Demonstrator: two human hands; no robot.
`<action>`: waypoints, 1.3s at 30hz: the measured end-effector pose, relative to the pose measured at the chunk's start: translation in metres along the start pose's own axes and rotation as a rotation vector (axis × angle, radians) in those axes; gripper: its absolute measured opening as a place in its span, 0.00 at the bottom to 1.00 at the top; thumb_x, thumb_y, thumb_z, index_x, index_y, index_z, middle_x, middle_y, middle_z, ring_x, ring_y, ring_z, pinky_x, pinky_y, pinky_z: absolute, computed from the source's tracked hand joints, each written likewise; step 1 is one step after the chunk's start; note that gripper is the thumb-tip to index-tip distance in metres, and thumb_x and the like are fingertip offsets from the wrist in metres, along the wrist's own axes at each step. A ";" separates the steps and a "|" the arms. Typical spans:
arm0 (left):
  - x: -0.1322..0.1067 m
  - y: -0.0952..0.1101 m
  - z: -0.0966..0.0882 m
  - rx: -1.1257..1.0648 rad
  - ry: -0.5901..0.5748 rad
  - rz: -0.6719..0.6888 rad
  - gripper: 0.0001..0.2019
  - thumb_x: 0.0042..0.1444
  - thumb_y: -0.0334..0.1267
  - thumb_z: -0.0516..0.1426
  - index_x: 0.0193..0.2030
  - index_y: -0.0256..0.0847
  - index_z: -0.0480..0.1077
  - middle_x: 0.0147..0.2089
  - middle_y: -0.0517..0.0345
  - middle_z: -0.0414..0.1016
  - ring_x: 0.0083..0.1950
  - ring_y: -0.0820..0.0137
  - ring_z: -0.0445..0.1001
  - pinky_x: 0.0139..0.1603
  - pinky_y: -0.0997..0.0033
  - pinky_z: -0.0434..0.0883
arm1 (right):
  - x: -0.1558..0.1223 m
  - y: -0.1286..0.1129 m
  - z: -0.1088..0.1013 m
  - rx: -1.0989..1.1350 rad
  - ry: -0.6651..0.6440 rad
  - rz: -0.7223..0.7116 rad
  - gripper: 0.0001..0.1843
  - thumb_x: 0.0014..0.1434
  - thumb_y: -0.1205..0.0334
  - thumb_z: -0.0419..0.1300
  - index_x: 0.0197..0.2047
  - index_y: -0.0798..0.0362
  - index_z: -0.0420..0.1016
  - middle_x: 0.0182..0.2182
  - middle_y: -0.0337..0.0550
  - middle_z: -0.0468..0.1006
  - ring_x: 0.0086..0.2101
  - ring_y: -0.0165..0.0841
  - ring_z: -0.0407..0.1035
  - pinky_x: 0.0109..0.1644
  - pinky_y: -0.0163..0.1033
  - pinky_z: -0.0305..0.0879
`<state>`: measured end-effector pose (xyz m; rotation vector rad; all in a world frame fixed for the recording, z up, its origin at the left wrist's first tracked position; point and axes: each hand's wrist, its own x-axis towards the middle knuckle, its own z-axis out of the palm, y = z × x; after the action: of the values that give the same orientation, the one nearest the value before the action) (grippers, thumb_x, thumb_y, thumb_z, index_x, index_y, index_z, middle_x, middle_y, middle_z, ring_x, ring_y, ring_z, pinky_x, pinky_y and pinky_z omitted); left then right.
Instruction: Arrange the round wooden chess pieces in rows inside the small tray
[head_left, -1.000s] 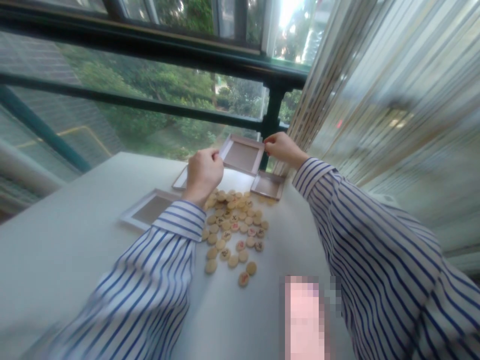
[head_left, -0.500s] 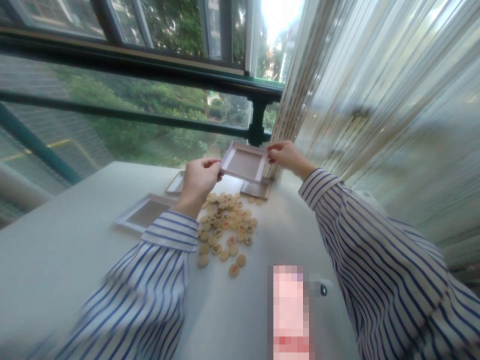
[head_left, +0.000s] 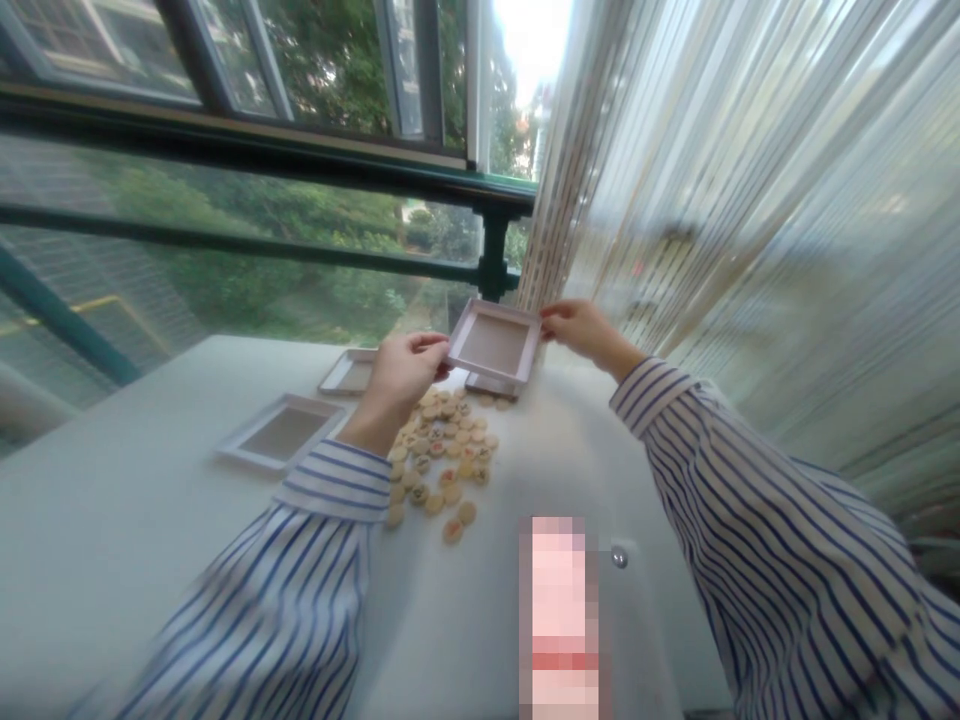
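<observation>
HEAD | change: shallow tray (head_left: pixel 495 341) is now hiding more of small tray (head_left: pixel 491 385); work is staying a two-handed hold mid-frame, beyond round pieces (head_left: pixel 436 448) | grip: left hand (head_left: pixel 403 377) and right hand (head_left: pixel 589 331) are pinching shallow tray's opposite edges, fingers closed | room: desk (head_left: pixel 127 520) is stretching lower left, far edge running below railing (head_left: pixel 322 167)

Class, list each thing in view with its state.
Pale pinkish rectangular tray: lifted, tilted, open face showing
Left hand: gripping its left edge
Right hand: pinching its right edge
Wide-rimmed pale rectangular tray: flat on the white table, open side up
Thin-rimmed pale rectangular tray: on table, partly hidden
Brownish tray: mostly hidden behind the held one
Round tan discs: scattered, some with markings
</observation>
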<state>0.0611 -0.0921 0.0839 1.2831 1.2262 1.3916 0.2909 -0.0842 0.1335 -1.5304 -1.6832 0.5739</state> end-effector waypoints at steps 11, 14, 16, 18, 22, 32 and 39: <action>-0.019 0.004 0.009 -0.028 -0.096 -0.041 0.12 0.44 0.36 0.60 0.37 0.35 0.71 0.28 0.57 0.73 0.26 0.74 0.73 0.30 0.72 0.73 | -0.023 0.004 -0.016 0.139 -0.029 0.073 0.15 0.55 0.71 0.53 0.47 0.61 0.69 0.34 0.50 0.76 0.31 0.28 0.72 0.33 0.31 0.69; -0.028 0.003 0.012 -0.028 -0.135 -0.042 0.14 0.44 0.39 0.60 0.39 0.35 0.71 0.29 0.57 0.74 0.27 0.74 0.73 0.29 0.74 0.72 | -0.033 0.009 -0.019 0.171 -0.024 0.072 0.14 0.55 0.69 0.53 0.46 0.60 0.69 0.36 0.50 0.76 0.31 0.28 0.72 0.33 0.32 0.70; -0.034 0.000 0.014 -0.031 -0.159 -0.043 0.17 0.43 0.40 0.61 0.41 0.36 0.71 0.30 0.56 0.74 0.27 0.74 0.73 0.28 0.74 0.72 | -0.038 0.014 -0.020 0.202 -0.020 0.084 0.14 0.55 0.69 0.54 0.46 0.60 0.69 0.36 0.50 0.76 0.31 0.28 0.72 0.33 0.32 0.71; -0.038 -0.004 0.016 -0.031 -0.181 -0.051 0.19 0.43 0.42 0.61 0.43 0.36 0.71 0.31 0.55 0.75 0.27 0.74 0.73 0.27 0.75 0.71 | -0.043 0.019 -0.020 0.237 -0.019 0.093 0.13 0.55 0.69 0.54 0.45 0.60 0.69 0.36 0.50 0.76 0.31 0.28 0.72 0.32 0.32 0.71; -0.046 -0.011 0.021 -0.045 -0.219 -0.059 0.21 0.45 0.42 0.60 0.46 0.36 0.70 0.34 0.53 0.75 0.29 0.74 0.73 0.28 0.76 0.71 | -0.053 0.029 -0.021 0.314 -0.014 0.110 0.13 0.55 0.71 0.55 0.45 0.60 0.69 0.34 0.48 0.76 0.29 0.28 0.72 0.30 0.32 0.71; -0.066 -0.026 0.037 -0.071 -0.238 -0.145 0.21 0.46 0.39 0.60 0.49 0.34 0.68 0.38 0.50 0.75 0.30 0.73 0.74 0.29 0.75 0.73 | -0.079 0.059 -0.021 0.440 0.005 0.154 0.19 0.52 0.70 0.57 0.49 0.57 0.65 0.39 0.48 0.76 0.28 0.27 0.72 0.30 0.32 0.70; -0.076 -0.039 0.047 -0.095 -0.257 -0.149 0.21 0.47 0.39 0.60 0.49 0.35 0.68 0.42 0.49 0.74 0.32 0.74 0.74 0.29 0.76 0.72 | -0.096 0.074 -0.021 0.491 0.010 0.165 0.24 0.51 0.67 0.58 0.52 0.55 0.63 0.44 0.51 0.74 0.31 0.28 0.72 0.33 0.34 0.71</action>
<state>0.1142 -0.1556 0.0337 1.2354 1.0460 1.1259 0.3515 -0.1678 0.0664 -1.3083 -1.2875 0.9819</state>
